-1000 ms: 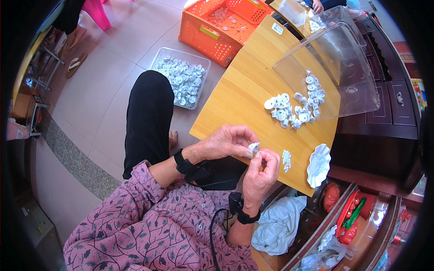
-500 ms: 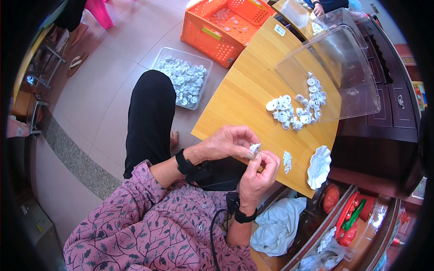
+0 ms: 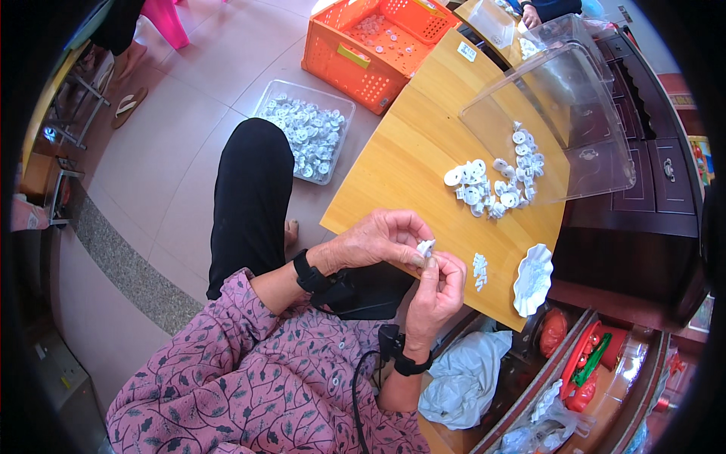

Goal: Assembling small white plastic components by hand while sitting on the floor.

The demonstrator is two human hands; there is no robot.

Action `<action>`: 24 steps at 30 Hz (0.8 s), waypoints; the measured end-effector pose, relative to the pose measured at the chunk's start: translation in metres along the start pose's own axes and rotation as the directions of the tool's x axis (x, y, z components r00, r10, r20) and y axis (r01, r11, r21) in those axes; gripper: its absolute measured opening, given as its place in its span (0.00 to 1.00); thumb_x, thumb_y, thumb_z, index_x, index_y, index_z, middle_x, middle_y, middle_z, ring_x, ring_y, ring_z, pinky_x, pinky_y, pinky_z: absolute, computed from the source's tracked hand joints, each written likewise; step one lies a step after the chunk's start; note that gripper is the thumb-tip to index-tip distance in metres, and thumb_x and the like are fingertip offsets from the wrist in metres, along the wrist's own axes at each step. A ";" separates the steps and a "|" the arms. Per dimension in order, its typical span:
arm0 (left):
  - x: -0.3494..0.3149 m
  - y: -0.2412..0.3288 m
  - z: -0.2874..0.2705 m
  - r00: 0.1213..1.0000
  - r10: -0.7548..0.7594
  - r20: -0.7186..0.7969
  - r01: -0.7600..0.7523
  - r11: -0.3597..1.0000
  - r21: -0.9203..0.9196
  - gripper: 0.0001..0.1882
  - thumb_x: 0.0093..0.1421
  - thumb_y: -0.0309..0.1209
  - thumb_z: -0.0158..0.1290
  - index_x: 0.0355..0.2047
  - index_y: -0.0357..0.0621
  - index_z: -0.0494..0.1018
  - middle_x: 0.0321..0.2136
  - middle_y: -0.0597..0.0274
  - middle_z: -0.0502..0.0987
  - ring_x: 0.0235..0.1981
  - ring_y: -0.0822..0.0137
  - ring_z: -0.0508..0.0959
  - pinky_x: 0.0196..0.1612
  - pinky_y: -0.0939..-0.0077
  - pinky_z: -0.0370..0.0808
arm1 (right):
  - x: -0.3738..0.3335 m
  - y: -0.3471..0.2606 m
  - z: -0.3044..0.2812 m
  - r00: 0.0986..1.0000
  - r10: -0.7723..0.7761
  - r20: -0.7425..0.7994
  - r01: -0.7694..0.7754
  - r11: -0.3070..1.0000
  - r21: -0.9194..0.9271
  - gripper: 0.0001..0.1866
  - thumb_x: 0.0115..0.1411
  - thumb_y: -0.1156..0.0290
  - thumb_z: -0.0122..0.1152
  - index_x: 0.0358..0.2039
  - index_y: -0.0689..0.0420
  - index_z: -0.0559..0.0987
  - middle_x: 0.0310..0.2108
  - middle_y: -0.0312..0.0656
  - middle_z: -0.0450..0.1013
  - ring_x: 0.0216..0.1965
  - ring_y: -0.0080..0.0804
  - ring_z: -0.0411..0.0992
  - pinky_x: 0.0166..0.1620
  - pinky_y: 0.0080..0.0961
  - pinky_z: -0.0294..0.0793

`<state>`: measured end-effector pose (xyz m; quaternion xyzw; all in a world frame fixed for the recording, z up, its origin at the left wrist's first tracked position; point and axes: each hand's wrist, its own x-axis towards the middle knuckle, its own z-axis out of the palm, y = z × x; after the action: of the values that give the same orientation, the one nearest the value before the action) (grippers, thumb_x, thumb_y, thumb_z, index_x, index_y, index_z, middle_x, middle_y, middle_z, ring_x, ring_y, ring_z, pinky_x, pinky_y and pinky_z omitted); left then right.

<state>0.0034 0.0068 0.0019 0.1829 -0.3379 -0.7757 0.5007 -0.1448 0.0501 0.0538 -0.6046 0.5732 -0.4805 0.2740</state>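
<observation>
Between my two hands, just off the table's near edge, is a small white plastic part [image 3: 426, 247]. My left hand [image 3: 382, 238] pinches it with thumb and fingers. The fingertips of my right hand [image 3: 437, 291] close on its lower side, covering much of it; whether a second tiny piece sits in them is hidden. Loose white round plastic parts [image 3: 475, 181] lie heaped on the wooden table [image 3: 393, 166]. Close by my right hand is a small pile of tiny white pegs [image 3: 480, 271], beside a white scalloped dish [image 3: 533, 280] of small pale pieces.
A clear bin [image 3: 302, 129] full of white parts stands on the floor, near an orange crate [image 3: 355, 72]. A clear plastic box [image 3: 556, 121] lies tipped on the table. An open drawer [image 3: 597, 371] and a white bag [image 3: 465, 378] are at lower right. Another person's hand [image 3: 532, 17] shows far back.
Almost nothing differs. My right hand's fingers have shifted slightly around the white part, while my left hand keeps its place.
</observation>
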 end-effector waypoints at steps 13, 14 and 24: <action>0.002 -0.003 -0.002 1.000 0.005 0.012 -0.006 0.999 0.035 0.18 0.58 0.21 0.64 0.48 0.36 0.73 0.39 0.66 0.78 0.40 0.78 0.78 0.46 0.81 0.77 | 0.003 -0.006 0.000 0.996 -0.089 0.008 0.089 0.977 -0.192 0.04 0.63 0.78 0.60 0.33 0.62 0.73 0.37 0.46 0.72 0.35 0.36 0.73 0.38 0.29 0.75; 0.002 -0.003 -0.002 1.000 0.004 0.014 -0.005 0.999 0.041 0.18 0.58 0.22 0.64 0.48 0.36 0.73 0.39 0.67 0.78 0.40 0.78 0.78 0.46 0.81 0.77 | 0.003 -0.006 0.000 0.995 -0.100 0.018 0.101 0.972 -0.213 0.04 0.62 0.79 0.60 0.33 0.62 0.73 0.37 0.47 0.72 0.35 0.37 0.73 0.38 0.30 0.75; 0.000 -0.002 0.000 1.000 0.002 0.011 -0.002 0.999 0.049 0.18 0.58 0.21 0.64 0.47 0.36 0.73 0.39 0.67 0.78 0.40 0.78 0.78 0.46 0.81 0.77 | 0.002 -0.007 -0.001 0.992 -0.118 0.033 0.122 0.967 -0.223 0.04 0.63 0.78 0.60 0.34 0.62 0.73 0.37 0.47 0.72 0.35 0.37 0.73 0.38 0.31 0.74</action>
<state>0.0023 0.0068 0.0005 0.1903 -0.3596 -0.7677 0.4950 -0.1426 0.0497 0.0611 -0.6699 0.5836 -0.4224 0.1796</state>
